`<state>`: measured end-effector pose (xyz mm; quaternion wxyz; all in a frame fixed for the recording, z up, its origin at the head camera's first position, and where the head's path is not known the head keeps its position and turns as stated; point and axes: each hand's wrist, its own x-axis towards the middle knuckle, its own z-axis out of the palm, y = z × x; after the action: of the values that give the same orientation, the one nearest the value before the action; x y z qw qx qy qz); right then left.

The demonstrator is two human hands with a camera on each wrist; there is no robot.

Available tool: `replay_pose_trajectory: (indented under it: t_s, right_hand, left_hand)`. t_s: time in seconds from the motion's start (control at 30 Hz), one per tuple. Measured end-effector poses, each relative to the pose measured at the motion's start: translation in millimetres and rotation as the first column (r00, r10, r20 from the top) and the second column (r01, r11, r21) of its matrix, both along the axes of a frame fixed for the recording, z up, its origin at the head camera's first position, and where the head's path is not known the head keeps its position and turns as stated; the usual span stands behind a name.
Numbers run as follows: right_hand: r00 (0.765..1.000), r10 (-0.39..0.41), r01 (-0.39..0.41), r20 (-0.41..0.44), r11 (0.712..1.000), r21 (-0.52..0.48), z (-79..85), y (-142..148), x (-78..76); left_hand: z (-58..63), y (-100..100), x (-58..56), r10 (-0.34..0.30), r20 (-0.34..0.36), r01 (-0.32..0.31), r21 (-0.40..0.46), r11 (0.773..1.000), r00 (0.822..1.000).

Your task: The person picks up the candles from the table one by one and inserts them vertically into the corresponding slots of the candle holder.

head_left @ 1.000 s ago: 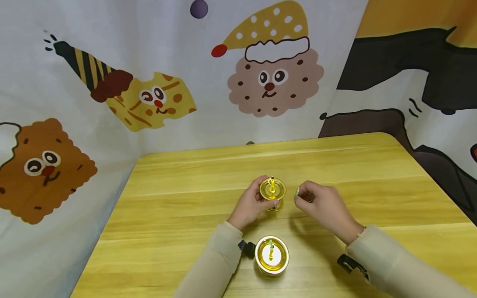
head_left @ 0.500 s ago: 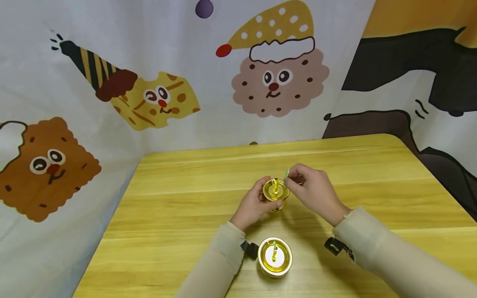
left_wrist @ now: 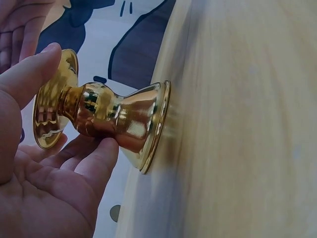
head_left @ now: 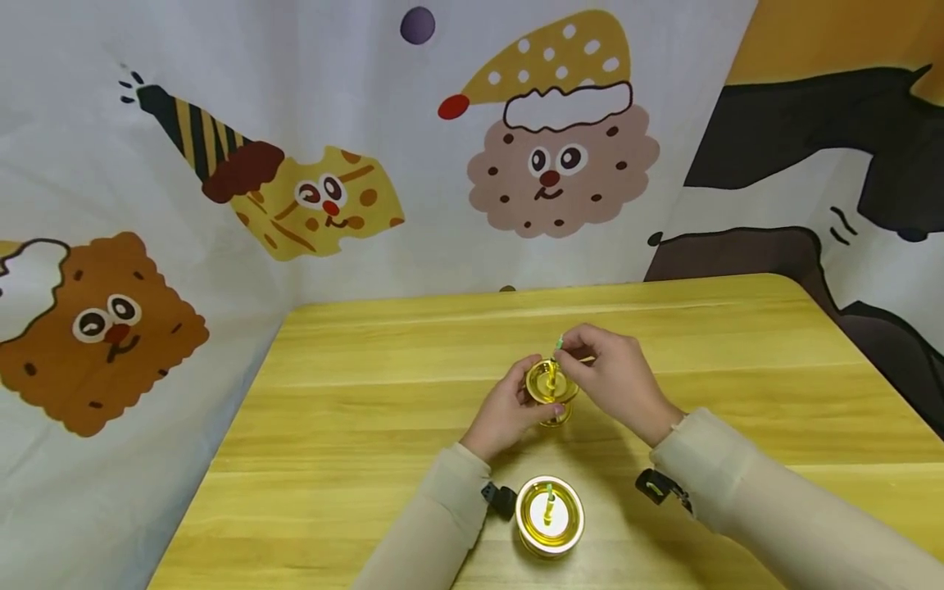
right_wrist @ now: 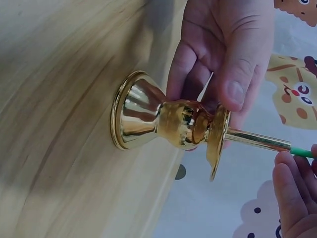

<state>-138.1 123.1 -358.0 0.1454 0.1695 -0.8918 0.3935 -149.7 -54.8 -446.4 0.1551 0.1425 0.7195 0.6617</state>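
My left hand (head_left: 503, 416) holds a gold oil lamp (right_wrist: 173, 124) by its waist and dish, thumb over the dish's edge. The lamp stands upright with its flared base right at the tabletop. From the middle of the dish rises a thin gold tube (right_wrist: 257, 139). My right hand (head_left: 615, 370) pinches a short green stick (right_wrist: 302, 152) between thumb and fingertips, lined up with the tube's open end and meeting it in the right wrist view. In the left wrist view the lamp (left_wrist: 101, 109) hides the tube.
A second, wider gold lamp (head_left: 549, 551) with a green-tipped stem in its middle stands nearer me, beside my left wrist camera (head_left: 500, 498). The wooden table (head_left: 354, 426) reaches back to a printed cloth (head_left: 442, 262) with cartoon biscuits.
My right hand has moved left and up from beside the lamp, bringing the green stick to the top of the tube. The left hand keeps its hold; the head view shifted slightly.
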Motion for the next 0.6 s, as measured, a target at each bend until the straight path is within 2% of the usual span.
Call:
replay_pose_trajectory:
  t_s: [0.23, 0.4, 0.6]
  right_hand:
    - [0.999, 0.0, -0.001, 0.052, 1.0, 0.02, -8.2, -2, -2.3]
    - [0.998, -0.021, 0.02, 0.056, 1.0, 0.022, -12.0, -1, -3.1]
    - [0.998, -0.012, 0.009, 0.065, 0.999, 0.05, -11.7, -3, -6.6]
  left_hand:
    - [-0.5, 0, 1.9, -0.003, -0.001, 0.003, 0.005, 1.0, 1.0]
    - [-0.6, 2, 1.4, -0.01, -0.011, 0.01, 0.007, 1.0, 1.0]
    - [-1.8, 1, -0.1, 0.002, -0.014, -0.002, -0.006, 1.0, 1.0]
